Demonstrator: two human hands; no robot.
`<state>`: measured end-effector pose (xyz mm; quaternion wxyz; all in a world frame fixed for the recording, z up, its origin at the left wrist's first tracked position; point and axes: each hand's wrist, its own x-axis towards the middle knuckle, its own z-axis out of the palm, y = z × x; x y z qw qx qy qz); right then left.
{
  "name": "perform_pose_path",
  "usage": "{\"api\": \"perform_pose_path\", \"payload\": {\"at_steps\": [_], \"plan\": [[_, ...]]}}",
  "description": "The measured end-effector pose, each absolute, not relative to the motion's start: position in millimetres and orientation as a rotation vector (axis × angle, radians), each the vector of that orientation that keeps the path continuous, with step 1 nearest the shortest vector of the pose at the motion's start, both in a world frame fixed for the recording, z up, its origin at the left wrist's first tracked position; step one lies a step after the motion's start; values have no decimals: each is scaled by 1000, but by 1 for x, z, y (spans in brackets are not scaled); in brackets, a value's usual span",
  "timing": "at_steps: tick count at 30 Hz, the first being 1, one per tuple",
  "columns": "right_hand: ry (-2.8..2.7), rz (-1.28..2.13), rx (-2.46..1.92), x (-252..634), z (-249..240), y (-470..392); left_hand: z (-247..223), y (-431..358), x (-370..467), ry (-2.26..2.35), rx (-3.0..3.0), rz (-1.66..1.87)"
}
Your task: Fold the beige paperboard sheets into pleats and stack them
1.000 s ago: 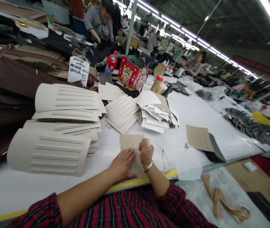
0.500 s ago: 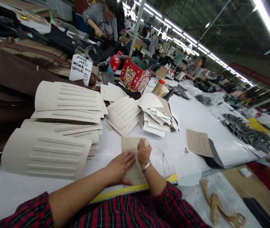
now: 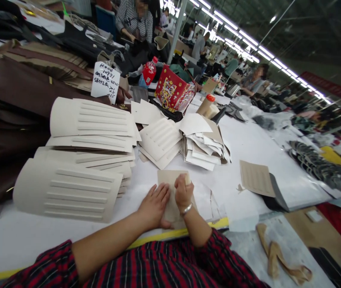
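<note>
At the near edge of the table (image 3: 242,140), a tan sheet (image 3: 170,176) lies beneath the left hand (image 3: 156,206), its fingers spread; the right hand (image 3: 184,195) grips a small pale block (image 3: 187,179). Ribbed cards (image 3: 80,194) crowd the left, a paper pile (image 3: 203,150) the far side. Right, another sheet (image 3: 256,177) overlaps a black piece (image 3: 279,197).

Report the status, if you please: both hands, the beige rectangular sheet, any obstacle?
Left hand flat on beige rectangular sheet. Right hand gripping small pale object, mostly hidden in fist. Ribbed off-white cards left of sheet, not touching it.
</note>
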<state>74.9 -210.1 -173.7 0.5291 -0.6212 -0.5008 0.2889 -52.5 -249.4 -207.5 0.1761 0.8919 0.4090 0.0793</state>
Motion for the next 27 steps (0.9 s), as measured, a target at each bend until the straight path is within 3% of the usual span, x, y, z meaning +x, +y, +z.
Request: {"api": "perform_pose_path", "payload": {"at_steps": [3,10,18,24,27], "plan": [[-1281,609,-1492,69,-173,-199,-206,-251,-51,1191,2510,213],[-1219,778,-1545,92,-177,-297,-201,-245,-63,1142,2437,192],[-1293,674,-1451,52,-172,-171,-191,-235,-82,1136,2418,97],[-1226,907,-1428,81,-176,-273,-197,-239,-81,1151,2407,150],[-1156,922,-1397,75,-176,-266,-194,-238,-80,1152,2389,144]]}}
